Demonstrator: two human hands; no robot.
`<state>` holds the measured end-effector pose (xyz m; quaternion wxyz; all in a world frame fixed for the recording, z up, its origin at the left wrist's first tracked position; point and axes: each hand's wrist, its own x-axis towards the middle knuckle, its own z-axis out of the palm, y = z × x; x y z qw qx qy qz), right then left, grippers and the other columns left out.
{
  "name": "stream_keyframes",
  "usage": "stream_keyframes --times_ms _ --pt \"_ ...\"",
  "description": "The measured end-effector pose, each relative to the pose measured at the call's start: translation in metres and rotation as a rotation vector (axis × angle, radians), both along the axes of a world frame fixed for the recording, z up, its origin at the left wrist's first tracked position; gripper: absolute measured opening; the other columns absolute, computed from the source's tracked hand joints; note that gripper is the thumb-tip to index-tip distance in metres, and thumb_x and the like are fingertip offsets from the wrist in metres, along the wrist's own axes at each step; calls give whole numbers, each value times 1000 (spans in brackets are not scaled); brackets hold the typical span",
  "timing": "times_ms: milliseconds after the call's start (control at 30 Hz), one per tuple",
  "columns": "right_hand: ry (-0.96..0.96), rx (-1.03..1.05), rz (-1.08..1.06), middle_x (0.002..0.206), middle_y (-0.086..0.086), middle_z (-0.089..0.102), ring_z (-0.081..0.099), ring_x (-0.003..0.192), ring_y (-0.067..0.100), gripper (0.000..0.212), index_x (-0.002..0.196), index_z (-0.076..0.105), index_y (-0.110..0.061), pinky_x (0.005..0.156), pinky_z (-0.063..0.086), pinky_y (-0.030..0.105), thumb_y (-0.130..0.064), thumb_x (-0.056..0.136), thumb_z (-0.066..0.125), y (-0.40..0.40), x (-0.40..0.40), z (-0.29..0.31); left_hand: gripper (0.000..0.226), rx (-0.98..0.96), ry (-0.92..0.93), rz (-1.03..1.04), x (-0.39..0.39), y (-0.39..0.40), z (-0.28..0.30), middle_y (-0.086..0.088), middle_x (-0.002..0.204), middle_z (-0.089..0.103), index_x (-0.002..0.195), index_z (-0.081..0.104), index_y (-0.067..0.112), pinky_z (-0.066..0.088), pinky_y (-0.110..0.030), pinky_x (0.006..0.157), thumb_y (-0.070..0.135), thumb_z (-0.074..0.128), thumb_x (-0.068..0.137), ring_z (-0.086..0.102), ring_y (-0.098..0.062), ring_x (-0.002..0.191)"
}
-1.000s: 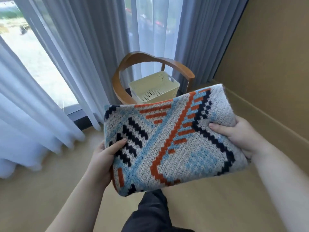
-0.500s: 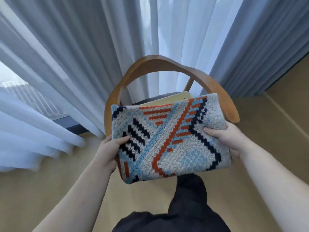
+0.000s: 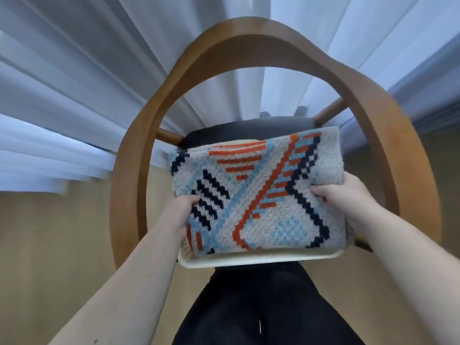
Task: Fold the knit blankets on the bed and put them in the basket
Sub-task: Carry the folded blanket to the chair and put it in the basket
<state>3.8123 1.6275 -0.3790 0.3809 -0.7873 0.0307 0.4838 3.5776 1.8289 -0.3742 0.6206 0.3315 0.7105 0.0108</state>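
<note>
A folded knit blanket point(image 3: 256, 195), grey with orange, blue and navy patterns, is held flat directly over the cream plastic basket point(image 3: 258, 258). My left hand point(image 3: 178, 212) grips its left edge, thumb on top. My right hand point(image 3: 348, 197) grips its right edge, thumb on top as well. Only the basket's near rim and a bit of its perforated left wall show below the blanket. I cannot tell whether the blanket touches the basket.
The basket stands on the dark seat point(image 3: 249, 129) of a wooden chair with a curved armrest hoop point(image 3: 249, 33) encircling it. Grey and white curtains point(image 3: 74, 83) hang behind. Wooden floor point(image 3: 49, 245) lies to both sides; my dark-clothed legs point(image 3: 261, 307) are below.
I have moved up close to the chair and brought the blanket forward and down until it sits over the basket. Both hands keep the same hold.
</note>
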Motion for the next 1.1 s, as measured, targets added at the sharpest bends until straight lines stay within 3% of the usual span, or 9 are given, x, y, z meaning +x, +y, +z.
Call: stream_keyframes --times_ms 100,233,333,433,500,567,733,867,1100 --pt "67 -90 134 102 -1 72 68 92 23 26 111 62 -23 72 56 38 -14 87 69 6 -7 -5 52 -27 113 -72 -2 3 -16 -16 117 66 136 44 13 53 -54 91 0 60 88 65 -34 103" --pt "143 -225 210 101 11 72 69 96 35 16 103 60 -19 82 58 53 -11 89 62 9 -24 -13 23 -55 235 -252 -7 2 -22 -10 105 66 111 53 17 52 -48 89 7 60 92 63 -30 97" --pt "71 -215 133 103 3 68 65 88 22 16 102 57 -22 64 52 34 -10 92 57 14 -30 -19 28 47 292 -394 -4 -2 -25 -1 103 66 119 55 17 54 -43 88 19 65 93 64 -25 99" --pt "-182 -255 131 133 5 56 58 115 26 53 139 38 -19 91 54 44 -14 90 58 13 -48 -29 49 511 382 -647 3 -22 -14 5 124 54 135 41 23 46 -28 88 25 65 93 54 -14 117" --pt "-467 -198 278 157 8 30 32 144 25 77 154 17 -17 116 31 40 -17 90 61 10 -66 -32 61 955 327 -832 6 -41 -11 -5 148 40 145 33 16 35 -29 110 25 63 92 38 -17 138" --pt "-706 -125 541 164 9 12 8 152 23 84 156 9 -15 121 11 40 -32 91 60 13 -82 -41 61 1110 255 -1082 5 -49 -29 -13 155 37 145 37 12 20 -40 123 34 57 92 29 -27 147" --pt "-899 -356 1048 163 13 -18 -21 149 31 110 156 -12 -22 111 -30 47 -82 80 40 39 -65 -100 89 799 441 -1521 4 -5 -106 -9 165 20 158 13 20 3 -41 123 68 43 90 17 -28 151" --pt "-900 -429 1080 164 20 -1 -6 151 34 122 158 2 -19 117 -17 47 -94 68 35 40 -42 -123 94 751 441 -1501 7 2 -132 -10 164 15 159 4 23 14 -47 122 76 36 87 17 -30 149" --pt "-785 -344 966 165 13 -10 -10 151 29 120 157 -2 -29 117 -17 38 -95 63 32 35 -41 -131 91 838 513 -1550 0 -8 -149 -9 166 -4 158 -4 23 -7 -45 121 78 18 89 -3 -28 151"
